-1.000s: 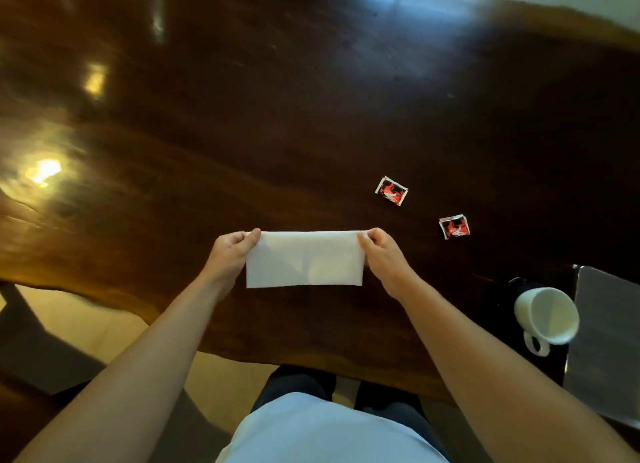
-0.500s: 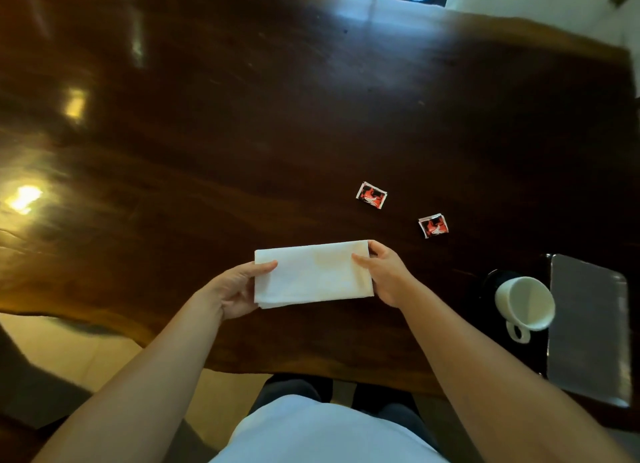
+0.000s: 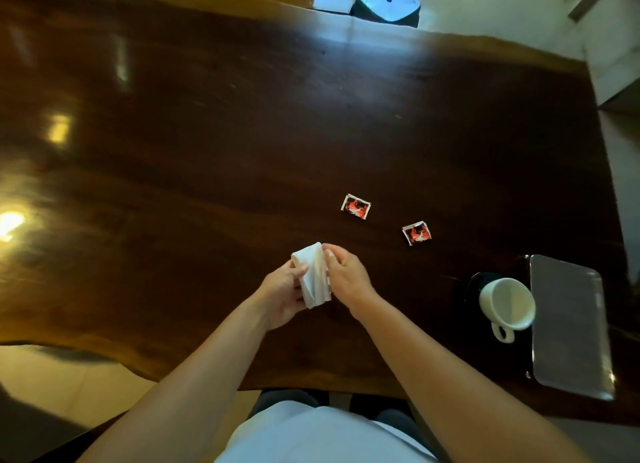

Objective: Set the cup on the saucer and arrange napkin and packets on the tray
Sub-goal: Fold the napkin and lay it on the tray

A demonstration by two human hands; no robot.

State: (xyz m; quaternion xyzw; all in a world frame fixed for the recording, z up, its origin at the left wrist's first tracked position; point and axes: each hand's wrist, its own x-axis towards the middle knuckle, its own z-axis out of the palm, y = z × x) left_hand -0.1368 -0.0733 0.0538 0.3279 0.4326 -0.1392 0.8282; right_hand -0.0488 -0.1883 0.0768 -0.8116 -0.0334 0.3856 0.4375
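Both hands hold a white napkin (image 3: pixel 313 275), folded over on itself and standing on edge between them, just above the dark wooden table (image 3: pixel 242 133). My left hand (image 3: pixel 282 294) grips its left side, my right hand (image 3: pixel 346 277) pinches its right side. Two red and white packets lie flat on the table beyond my right hand, one packet (image 3: pixel 355 206) nearer the middle and the other packet (image 3: pixel 417 233) further right. A white cup (image 3: pixel 507 306) sits on a dark saucer (image 3: pixel 476 284) at the right. Right beside it lies the grey metal tray (image 3: pixel 571 324), with nothing on it.
The table's near edge (image 3: pixel 311 386) runs just in front of my body. Its right edge passes close behind the tray. A blue-topped stool (image 3: pixel 388 3) stands past the far edge.
The napkin was held flat and stretched wide between both hands; now my hands have come together and folded it in half, upright between them. The view has shifted slightly left.
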